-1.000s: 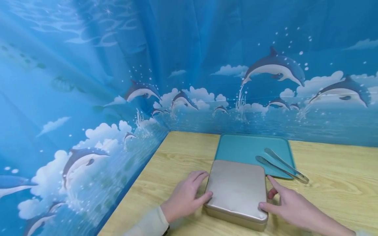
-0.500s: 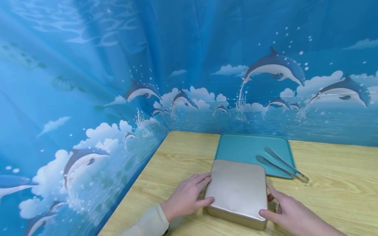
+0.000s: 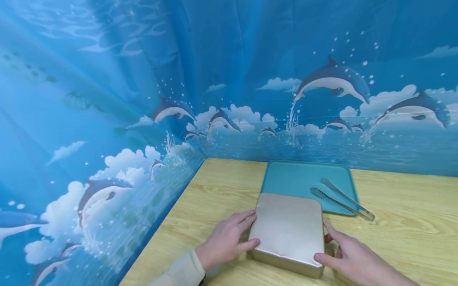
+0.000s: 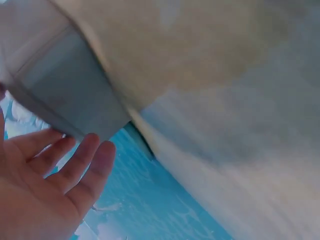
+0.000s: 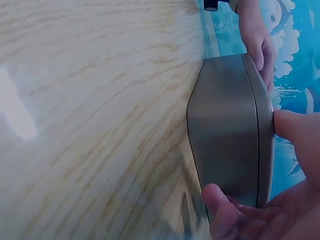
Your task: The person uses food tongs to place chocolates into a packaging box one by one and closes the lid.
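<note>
A flat, closed metal box (image 3: 286, 230) with a champagne-coloured lid lies on the wooden table, its far edge overlapping a teal tray in the head view. My left hand (image 3: 227, 240) holds its left side, thumb at the lid's near-left corner and fingers along the wall. On the opposite side, my right hand (image 3: 350, 254) grips the box with the thumb on the lid's edge and the fingers bent against the wall. In the right wrist view a thin seam runs below the lid (image 5: 265, 135). The box's contents are hidden.
Behind the box is the teal tray (image 3: 290, 176). Metal tongs (image 3: 336, 203) lie across its right side, their joined end past the rim. Blue dolphin-print cloth (image 3: 229, 87) hangs along the back and left edges of the wooden table (image 3: 404, 206).
Over the last second the right hand has slid slightly nearer along the box's right side, and the left fingers have drawn in a little. The box has barely shifted; the tray and tongs stay put.
</note>
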Demonstrator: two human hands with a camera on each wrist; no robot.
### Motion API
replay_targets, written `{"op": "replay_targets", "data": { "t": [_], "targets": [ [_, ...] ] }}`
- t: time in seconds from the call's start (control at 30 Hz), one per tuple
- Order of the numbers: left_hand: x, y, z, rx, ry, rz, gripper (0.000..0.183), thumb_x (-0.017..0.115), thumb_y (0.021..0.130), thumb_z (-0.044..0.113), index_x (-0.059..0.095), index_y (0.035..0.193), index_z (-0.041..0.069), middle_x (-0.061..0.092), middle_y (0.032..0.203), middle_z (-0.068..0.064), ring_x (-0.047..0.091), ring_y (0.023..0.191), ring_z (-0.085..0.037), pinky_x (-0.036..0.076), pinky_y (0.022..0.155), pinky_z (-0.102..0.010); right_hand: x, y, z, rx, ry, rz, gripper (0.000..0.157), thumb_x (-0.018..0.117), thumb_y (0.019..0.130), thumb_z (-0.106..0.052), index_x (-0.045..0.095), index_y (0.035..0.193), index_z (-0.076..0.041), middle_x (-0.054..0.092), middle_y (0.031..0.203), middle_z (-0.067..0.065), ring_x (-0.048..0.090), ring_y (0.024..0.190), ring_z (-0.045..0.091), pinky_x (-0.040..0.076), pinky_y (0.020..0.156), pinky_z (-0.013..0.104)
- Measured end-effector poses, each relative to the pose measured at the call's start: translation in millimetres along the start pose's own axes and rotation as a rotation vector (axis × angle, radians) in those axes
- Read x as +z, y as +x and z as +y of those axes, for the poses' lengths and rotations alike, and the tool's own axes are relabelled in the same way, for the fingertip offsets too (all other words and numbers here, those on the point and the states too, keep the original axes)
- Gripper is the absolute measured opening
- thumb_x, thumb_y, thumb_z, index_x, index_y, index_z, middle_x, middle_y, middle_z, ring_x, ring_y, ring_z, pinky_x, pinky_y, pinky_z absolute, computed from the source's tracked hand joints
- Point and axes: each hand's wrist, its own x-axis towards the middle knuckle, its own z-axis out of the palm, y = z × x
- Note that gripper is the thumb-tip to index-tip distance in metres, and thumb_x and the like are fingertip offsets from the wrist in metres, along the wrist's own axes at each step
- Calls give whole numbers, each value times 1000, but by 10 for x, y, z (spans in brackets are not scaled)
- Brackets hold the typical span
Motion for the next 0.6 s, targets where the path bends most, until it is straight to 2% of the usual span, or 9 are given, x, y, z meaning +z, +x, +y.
{"op": "replay_targets", "data": {
  "t": [0.1, 0.2, 0.27, 0.33, 0.43, 0.47, 0.6],
  "targets": [
    [-46, 72, -35, -28, -55, -19, 74, 49, 95, 69, 54, 143, 13, 52, 150, -1, 55, 131, -19, 49, 105, -39, -26, 5, 1, -7, -14, 29, 102, 68, 91, -54, 15, 158, 2, 63, 113, 5, 52, 63, 9, 45, 56, 26],
    [-75, 179, -82, -69, -87, -40, 74, 49, 94, 70, 54, 144, 16, 53, 149, 1, 53, 133, -18, 47, 107, -40, -63, 23, -2, -46, -84, 134, 96, 65, 92, -56, 24, 157, 2, 65, 120, 7, 54, 65, 4, 46, 56, 25],
    [-74, 257, -112, -96, -94, -65, 77, 47, 95, 71, 49, 148, 16, 49, 153, 0, 49, 138, -20, 43, 111, -42, -89, 45, -10, -96, -170, 217, 92, 62, 93, -59, 29, 156, 0, 61, 132, 16, 64, 81, 10, 54, 66, 32],
    [-62, 332, -138, -115, -91, -97, 82, 43, 94, 73, 40, 154, 16, 40, 159, 0, 43, 144, -21, 39, 115, -43, -119, 84, -25, -147, -256, 282, 89, 59, 94, -61, 32, 155, -3, 52, 145, 21, 66, 105, 24, 56, 82, 46],
    [-46, 447, -163, -106, -78, -148, 90, 39, 93, 77, 30, 158, 17, 28, 165, 1, 33, 150, -22, 33, 119, -44, -158, 166, -50, -214, -358, 322, 87, 54, 95, -64, 34, 155, -4, 34, 159, 23, 46, 134, 48, 42, 98, 69],
    [-39, 483, -169, -97, -74, -162, 91, 38, 92, 78, 29, 159, 17, 26, 166, 1, 31, 151, -23, 32, 119, -45, -168, 197, -58, -228, -378, 322, 86, 53, 96, -64, 35, 155, -4, 33, 160, 22, 40, 138, 50, 38, 101, 71],
    [-32, 594, -179, -72, -62, -217, 96, 36, 90, 81, 26, 160, 17, 25, 166, -2, 28, 152, -24, 32, 119, -48, -187, 276, -70, -256, -432, 319, 83, 51, 97, -64, 40, 152, -2, 32, 160, 21, 39, 140, 48, 37, 105, 68]
  ]
}}
